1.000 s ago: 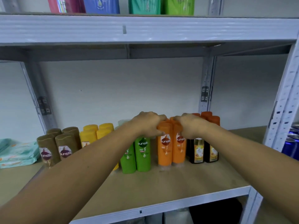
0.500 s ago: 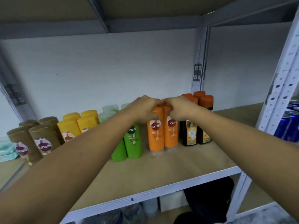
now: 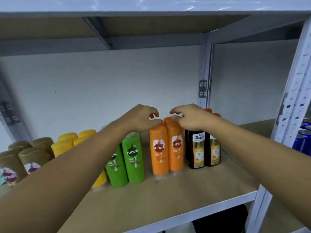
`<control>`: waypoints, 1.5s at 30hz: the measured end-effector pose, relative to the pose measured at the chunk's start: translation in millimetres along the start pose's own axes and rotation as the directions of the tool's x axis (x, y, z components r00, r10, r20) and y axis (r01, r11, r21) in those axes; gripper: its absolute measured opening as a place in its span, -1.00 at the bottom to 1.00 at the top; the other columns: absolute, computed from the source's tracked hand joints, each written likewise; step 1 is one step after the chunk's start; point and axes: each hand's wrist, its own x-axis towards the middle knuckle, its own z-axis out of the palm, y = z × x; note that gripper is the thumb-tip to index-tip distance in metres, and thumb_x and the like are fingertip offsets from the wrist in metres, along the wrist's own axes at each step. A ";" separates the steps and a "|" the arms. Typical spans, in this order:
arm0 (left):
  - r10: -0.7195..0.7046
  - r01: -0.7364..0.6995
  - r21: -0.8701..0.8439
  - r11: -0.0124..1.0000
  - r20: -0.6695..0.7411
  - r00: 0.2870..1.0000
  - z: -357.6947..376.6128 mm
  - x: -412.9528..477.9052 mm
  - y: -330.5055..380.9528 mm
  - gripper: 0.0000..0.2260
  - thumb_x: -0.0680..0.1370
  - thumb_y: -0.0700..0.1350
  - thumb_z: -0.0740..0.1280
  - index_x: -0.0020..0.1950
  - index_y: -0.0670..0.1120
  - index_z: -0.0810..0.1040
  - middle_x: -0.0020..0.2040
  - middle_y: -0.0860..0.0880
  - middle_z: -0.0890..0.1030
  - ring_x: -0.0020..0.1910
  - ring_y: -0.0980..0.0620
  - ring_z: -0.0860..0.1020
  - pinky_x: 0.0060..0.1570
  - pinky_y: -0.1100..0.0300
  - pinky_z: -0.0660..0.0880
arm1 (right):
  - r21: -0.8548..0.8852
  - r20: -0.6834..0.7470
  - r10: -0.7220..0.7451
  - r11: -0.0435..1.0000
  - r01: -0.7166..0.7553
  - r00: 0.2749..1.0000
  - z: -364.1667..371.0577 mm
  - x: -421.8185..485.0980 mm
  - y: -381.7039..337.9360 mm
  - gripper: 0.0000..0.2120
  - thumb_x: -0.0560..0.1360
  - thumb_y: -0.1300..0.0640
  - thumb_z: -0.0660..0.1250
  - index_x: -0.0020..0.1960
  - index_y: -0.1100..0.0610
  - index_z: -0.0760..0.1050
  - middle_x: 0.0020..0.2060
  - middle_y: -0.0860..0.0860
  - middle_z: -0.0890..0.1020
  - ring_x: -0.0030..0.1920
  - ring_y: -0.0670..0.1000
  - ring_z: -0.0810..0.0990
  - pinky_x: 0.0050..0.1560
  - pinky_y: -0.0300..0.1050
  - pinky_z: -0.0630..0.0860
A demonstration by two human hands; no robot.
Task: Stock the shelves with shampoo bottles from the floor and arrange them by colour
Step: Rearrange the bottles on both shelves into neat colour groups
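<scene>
Shampoo bottles stand in colour groups on the wooden shelf (image 3: 168, 197): brown bottles (image 3: 33, 158) at the left, yellow bottles (image 3: 67, 143), green bottles (image 3: 134, 158), orange bottles (image 3: 159, 150) and black bottles (image 3: 196, 148) with orange caps at the right. My left hand (image 3: 143, 117) hovers just above the caps of the orange bottles, fingers curled and apart, holding nothing. My right hand (image 3: 188, 116) hovers beside it over the same caps, also loose and empty. My forearms hide parts of the yellow and green groups.
A grey metal upright (image 3: 204, 76) stands behind the black bottles and a front post (image 3: 292, 91) at the right. Blue cans (image 3: 303, 142) sit past that post. The upper shelf (image 3: 151, 7) hangs overhead. A dark item (image 3: 218, 221) lies below the shelf.
Both hands have let go of the front orange bottles and lifted slightly, fingers now apart. The orange bottles stay upright in place. The camera view has shifted upward a little.
</scene>
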 end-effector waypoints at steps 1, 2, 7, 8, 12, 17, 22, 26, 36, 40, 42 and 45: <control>-0.013 0.013 0.007 1.000 0.000 1.000 -1.5 4.2 -2.1 -0.62 0.60 0.16 0.30 0.33 0.01 0.56 0.24 -0.01 0.62 0.13 0.04 0.57 0.09 0.13 0.51 | 0.017 -0.002 0.016 1.000 -0.015 1.000 -4.2 3.3 -1.0 -0.60 0.66 -0.08 0.19 0.47 -0.05 0.41 0.43 -0.01 0.48 0.36 0.07 0.49 0.23 -0.07 0.44; -0.033 0.033 0.015 0.999 0.011 0.999 -2.0 9.0 -3.7 -0.63 0.60 0.14 0.31 0.34 0.00 0.55 0.26 -0.02 0.61 0.15 0.03 0.57 0.08 0.15 0.49 | 0.034 0.003 0.035 0.999 -0.035 0.999 -7.4 7.7 -2.7 -0.60 0.66 -0.09 0.20 0.46 -0.04 0.42 0.43 -0.01 0.47 0.37 0.07 0.47 0.24 -0.07 0.42; -0.116 0.103 0.082 0.991 0.169 0.979 3.0 46.1 -5.9 -0.52 0.57 0.18 0.33 0.45 0.04 0.46 0.42 -0.03 0.49 0.31 -0.04 0.49 0.12 0.14 0.44 | 0.066 0.135 0.120 0.989 -0.130 0.984 -6.5 43.0 -11.3 -0.61 0.65 -0.02 0.23 0.45 0.01 0.45 0.42 0.00 0.48 0.35 0.08 0.49 0.17 -0.13 0.43; -0.132 0.119 0.077 0.990 0.192 0.972 5.1 51.8 -5.3 -0.51 0.57 0.18 0.34 0.46 0.04 0.45 0.43 -0.03 0.47 0.28 -0.05 0.51 0.09 0.14 0.47 | 0.086 0.169 0.154 0.982 -0.171 0.973 -2.5 50.1 -11.4 -0.62 0.65 0.00 0.24 0.44 0.03 0.46 0.39 0.03 0.51 0.30 0.10 0.53 0.15 -0.09 0.52; -0.165 0.167 0.014 0.986 0.258 0.952 14.3 62.1 -4.5 -0.55 0.54 0.11 0.41 0.39 -0.01 0.53 0.34 -0.05 0.50 0.00 -0.04 0.62 -0.15 0.14 0.66 | 0.128 0.275 0.261 0.944 -0.304 0.925 11.9 66.7 -9.5 -0.66 0.63 0.06 0.29 0.38 0.09 0.50 0.30 0.12 0.56 0.20 0.20 0.60 0.12 0.06 0.61; -0.118 0.108 0.054 0.993 0.216 0.969 18.9 61.2 -8.6 -0.59 0.56 0.14 0.38 0.33 -0.03 0.58 0.27 -0.05 0.58 0.02 -0.01 0.62 -0.10 0.17 0.61 | 0.075 0.266 0.205 0.970 -0.232 0.942 4.7 62.6 -4.1 -0.64 0.65 0.09 0.23 0.44 0.04 0.47 0.37 0.04 0.52 0.27 0.15 0.56 0.17 0.01 0.58; 0.010 -0.014 0.059 0.998 0.074 0.997 12.0 68.3 9.9 -0.59 0.58 0.16 0.33 0.36 0.00 0.54 0.28 -0.01 0.59 0.17 0.01 0.56 0.00 0.20 0.46 | -0.054 0.043 0.024 0.998 -0.021 0.999 -38.0 28.6 21.4 -0.66 0.62 0.14 0.23 0.36 0.01 0.55 0.34 -0.06 0.57 0.32 -0.04 0.50 0.22 -0.18 0.40; 0.154 -0.154 0.014 0.988 0.012 0.988 15.6 81.2 52.1 -0.65 0.59 0.12 0.34 0.32 0.01 0.56 0.19 0.00 0.63 0.06 0.05 0.57 -0.03 0.19 0.50 | -0.146 0.047 0.118 0.983 -0.110 0.992 -66.7 3.1 60.0 -0.64 0.56 0.18 0.27 0.33 0.02 0.55 0.29 -0.04 0.58 0.27 -0.01 0.53 0.25 -0.13 0.47; 0.233 -0.240 0.085 0.967 0.086 0.969 51.6 109.9 110.1 -0.61 0.42 0.22 0.49 0.12 0.05 0.57 -0.05 0.04 0.58 -0.05 0.02 0.53 -0.13 0.10 0.53 | 0.087 0.214 0.216 0.967 -0.238 0.953 -45.9 -22.5 123.1 -0.50 0.61 0.09 0.32 0.50 -0.18 0.32 0.31 -0.08 0.53 0.27 0.01 0.49 0.29 -0.02 0.47; 0.254 -0.258 0.036 0.966 0.077 0.964 52.2 109.6 107.8 -0.65 0.44 0.18 0.50 0.11 0.01 0.63 -0.07 0.05 0.62 -0.09 0.05 0.56 -0.14 0.14 0.56 | 0.203 0.154 0.219 0.947 -0.248 0.963 -36.6 -19.3 134.4 -0.52 0.59 0.10 0.35 0.46 -0.17 0.38 0.27 -0.07 0.57 0.24 0.02 0.54 0.26 0.07 0.55; 0.269 -0.271 0.021 0.962 0.073 0.960 51.4 108.4 107.2 -0.68 0.45 0.16 0.49 0.09 0.00 0.65 -0.10 0.06 0.63 -0.12 0.06 0.57 -0.14 0.13 0.57 | 0.200 0.145 0.209 0.951 -0.236 0.967 -35.7 -19.1 135.5 -0.52 0.59 0.09 0.36 0.47 -0.16 0.38 0.28 -0.06 0.56 0.24 0.03 0.54 0.26 0.07 0.55; 0.275 -0.276 0.015 0.961 0.072 0.959 51.9 107.9 105.9 -0.65 0.46 0.17 0.48 0.14 0.00 0.65 -0.05 0.06 0.65 -0.08 0.07 0.58 -0.06 0.07 0.60 | 0.191 0.142 0.212 0.952 -0.237 0.967 -36.6 -17.7 136.8 -0.51 0.59 0.06 0.36 0.48 -0.15 0.36 0.32 -0.05 0.54 0.27 0.04 0.52 0.30 0.08 0.53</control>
